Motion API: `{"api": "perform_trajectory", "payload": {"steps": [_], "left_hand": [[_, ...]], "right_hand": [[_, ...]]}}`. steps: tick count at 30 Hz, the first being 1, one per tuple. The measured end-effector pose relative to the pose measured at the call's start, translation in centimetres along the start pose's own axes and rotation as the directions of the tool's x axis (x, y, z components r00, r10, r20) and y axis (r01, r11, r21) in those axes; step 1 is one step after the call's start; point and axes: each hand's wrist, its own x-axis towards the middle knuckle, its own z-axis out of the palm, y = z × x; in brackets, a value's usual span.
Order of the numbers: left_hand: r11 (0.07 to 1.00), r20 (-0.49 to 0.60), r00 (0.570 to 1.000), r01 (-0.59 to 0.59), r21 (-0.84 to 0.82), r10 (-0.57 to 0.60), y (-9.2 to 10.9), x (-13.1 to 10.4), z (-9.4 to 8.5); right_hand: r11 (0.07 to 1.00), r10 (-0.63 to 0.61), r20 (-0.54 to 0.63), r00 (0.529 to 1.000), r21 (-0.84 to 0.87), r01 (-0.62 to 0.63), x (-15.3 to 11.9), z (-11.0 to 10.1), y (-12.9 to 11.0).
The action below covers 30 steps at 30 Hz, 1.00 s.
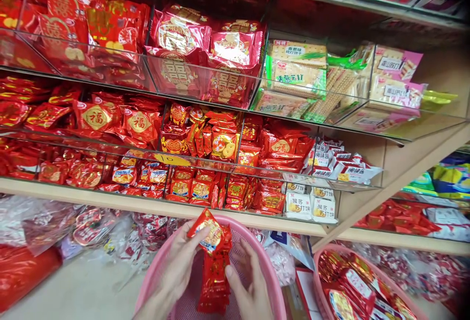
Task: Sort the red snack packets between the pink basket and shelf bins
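Note:
My left hand [179, 263] is closed on a shiny red snack packet [209, 234], its thumb across the packet's front. Below and behind that packet, more red packets [213, 281] form a bunch between my hands; I cannot tell whether they are held or rest in the basket. My right hand [249, 281] is beside the bunch, fingers apart, its thumb at the edge of the red packets. Both hands are over a pink mesh basket [270, 266] standing below the shelf front.
Tiered shelves with clear dividers [253, 92] hold red snack packets, green-edged crackers [293, 77] and white packets [310, 206]. The lowest shelf edge [128, 207] runs just beyond the basket. Another pink basket [319, 266] with packets stands at right. Bagged goods [99, 227] lie under the shelf.

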Motion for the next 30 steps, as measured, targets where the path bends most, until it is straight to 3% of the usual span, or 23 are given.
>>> {"api": "perform_trajectory", "payload": {"steps": [2,5,9,17,21,26,30], "left_hand": [[1.0,0.043,0.999,0.013,0.003,-0.013,-0.4,-0.9,1.1],[0.999,0.048,0.998,0.029,0.023,-0.03,-1.0,-1.9,2.0],[0.996,0.021,1.0,0.022,0.09,-0.024,-1.8,-2.2,2.1],[0.933,0.069,0.995,-0.091,0.347,0.071,-1.8,-1.5,0.7],[0.936,0.098,0.993,-0.095,0.338,0.066,-1.3,-1.4,0.2],[0.938,0.055,0.996,-0.085,0.336,0.07,-1.0,-1.1,-0.1],[0.918,0.045,0.996,-0.085,0.388,0.073,-0.8,-1.0,-0.2]], "right_hand": [[0.968,0.106,0.117,0.987,0.214,-0.13,0.6,1.1,-1.5],[0.845,0.225,0.212,0.951,0.444,-0.299,1.2,2.3,-2.9],[0.714,0.266,0.284,0.921,0.584,-0.386,1.1,3.0,-3.5],[0.684,0.334,0.22,0.917,0.613,-0.396,1.0,2.4,-3.3],[0.683,0.397,0.215,0.892,0.58,-0.444,1.2,2.0,-3.8],[0.707,0.416,0.227,0.881,0.528,-0.47,1.4,1.6,-4.6],[0.724,0.451,0.166,0.877,0.506,-0.468,1.6,1.3,-4.7]]}}
